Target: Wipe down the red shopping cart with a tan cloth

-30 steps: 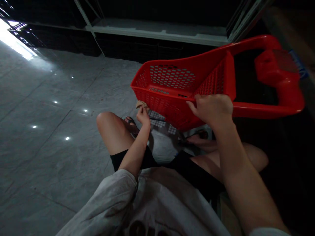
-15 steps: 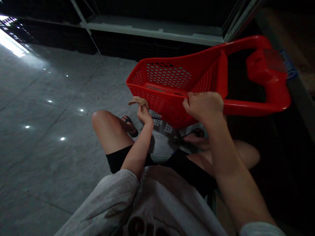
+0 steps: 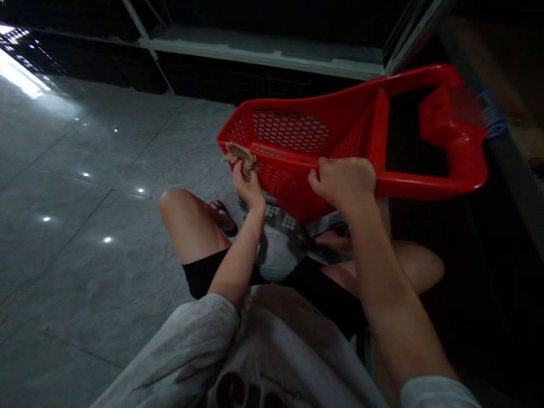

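Note:
A red plastic shopping basket (image 3: pixel 289 153) with perforated walls and a long loop handle stands tilted in front of my knees. My left hand (image 3: pixel 249 184) is closed on a crumpled tan cloth (image 3: pixel 242 156), which lies against the outer near wall by the rim at the basket's left end. Further right, my right hand (image 3: pixel 346 178) wraps over the near rim where the handle begins. No goods show in the visible part of the basket's inside. The underside of the cloth is hidden by my fingers.
Behind the basket runs a metal rack with a pale low shelf (image 3: pixel 263 54). Grey glossy floor tiles (image 3: pixel 85 255) spread to the left. A dark ledge with a blue-and-white label (image 3: pixel 493 116) lies at the right. My sandalled feet are below the basket.
My left hand and the cloth have moved up along the near wall to the rim. The basket's handle end and my right hand have shifted slightly left.

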Available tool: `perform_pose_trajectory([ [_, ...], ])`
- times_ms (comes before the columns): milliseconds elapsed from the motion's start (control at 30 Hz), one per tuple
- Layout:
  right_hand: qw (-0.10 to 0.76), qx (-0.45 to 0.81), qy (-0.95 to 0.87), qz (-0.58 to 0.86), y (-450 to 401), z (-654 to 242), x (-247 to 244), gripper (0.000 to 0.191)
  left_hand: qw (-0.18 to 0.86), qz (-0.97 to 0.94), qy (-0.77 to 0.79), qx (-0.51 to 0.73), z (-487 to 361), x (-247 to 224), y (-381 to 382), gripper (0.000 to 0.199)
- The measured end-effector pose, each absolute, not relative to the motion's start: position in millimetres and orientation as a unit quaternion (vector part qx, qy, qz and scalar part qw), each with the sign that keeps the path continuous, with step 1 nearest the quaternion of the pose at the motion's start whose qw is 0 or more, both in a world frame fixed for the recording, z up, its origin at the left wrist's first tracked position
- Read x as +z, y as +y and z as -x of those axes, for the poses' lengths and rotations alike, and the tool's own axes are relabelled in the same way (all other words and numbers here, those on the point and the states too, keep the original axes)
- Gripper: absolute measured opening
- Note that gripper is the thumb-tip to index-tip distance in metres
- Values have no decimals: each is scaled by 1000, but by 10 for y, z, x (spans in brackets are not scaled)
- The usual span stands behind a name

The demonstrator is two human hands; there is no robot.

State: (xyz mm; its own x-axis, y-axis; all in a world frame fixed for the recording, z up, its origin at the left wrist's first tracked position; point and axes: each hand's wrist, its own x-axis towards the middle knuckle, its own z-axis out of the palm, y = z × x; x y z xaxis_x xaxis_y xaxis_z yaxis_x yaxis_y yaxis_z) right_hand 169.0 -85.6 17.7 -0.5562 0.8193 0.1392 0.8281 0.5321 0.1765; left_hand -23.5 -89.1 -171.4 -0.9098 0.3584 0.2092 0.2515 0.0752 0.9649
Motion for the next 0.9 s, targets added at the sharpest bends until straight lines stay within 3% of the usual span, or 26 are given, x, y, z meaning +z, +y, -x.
perform_pose_trajectory([
  [200, 5, -107, -874, 474, -869, -1676, 190, 51, 145, -186, 791, 565, 60, -1889, -1091, 36],
  [433, 16, -102, -874, 475, -868, -1678, 181, 51, 18, -358, 691, 627, 174, -1244, -875, 30],
  [700, 12, -119, -881, 458, -882, -1684, 179, 52, 115, -393, 730, 547, -165, -1987, -1272, 13],
  [900, 11, -119, -881, 457, -882, -1697, 183, 50, 38, -422, 681, 597, -119, -1330, -1088, 29],
])
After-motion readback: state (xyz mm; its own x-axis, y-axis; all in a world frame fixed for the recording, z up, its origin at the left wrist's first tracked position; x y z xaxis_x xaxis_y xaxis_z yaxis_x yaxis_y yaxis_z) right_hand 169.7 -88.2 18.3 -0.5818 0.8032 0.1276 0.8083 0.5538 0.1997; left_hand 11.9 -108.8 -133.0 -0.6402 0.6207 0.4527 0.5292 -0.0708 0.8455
